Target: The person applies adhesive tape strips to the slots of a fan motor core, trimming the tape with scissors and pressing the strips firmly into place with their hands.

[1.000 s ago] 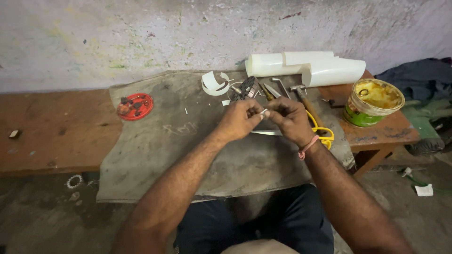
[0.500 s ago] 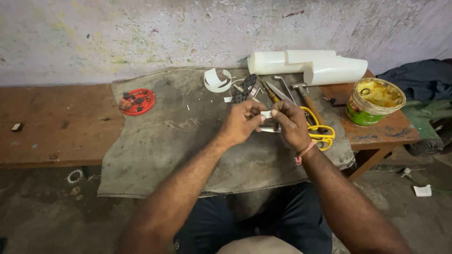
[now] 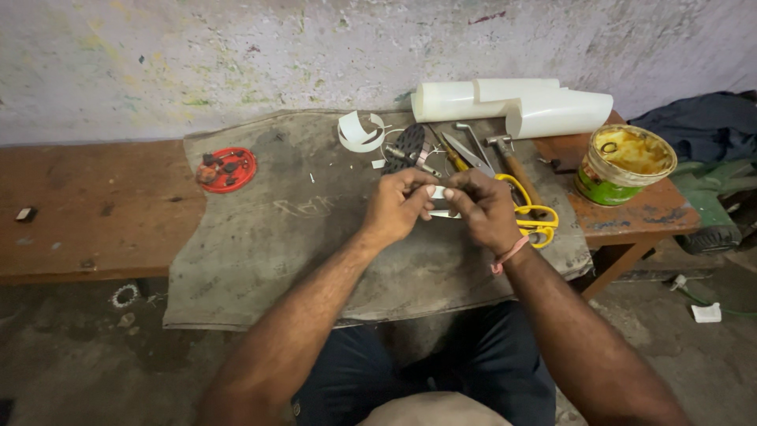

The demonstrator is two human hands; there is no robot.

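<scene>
Small white piece (image 3: 438, 202) mostly hidden between both grips.

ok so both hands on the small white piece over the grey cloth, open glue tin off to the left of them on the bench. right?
Not quite: in the head view the open tin sits to the right of the hands, not the left. Both the left hand and right hand do pinch the small white piece over the grey cloth.

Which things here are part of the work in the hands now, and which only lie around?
In the work:
left hand
right hand
small white piece, pinched between both hands

Lying about:
yellow-handled scissors
hammer
red lid with small parts
white rolled sheets
open paste tin
grey cloth
</scene>
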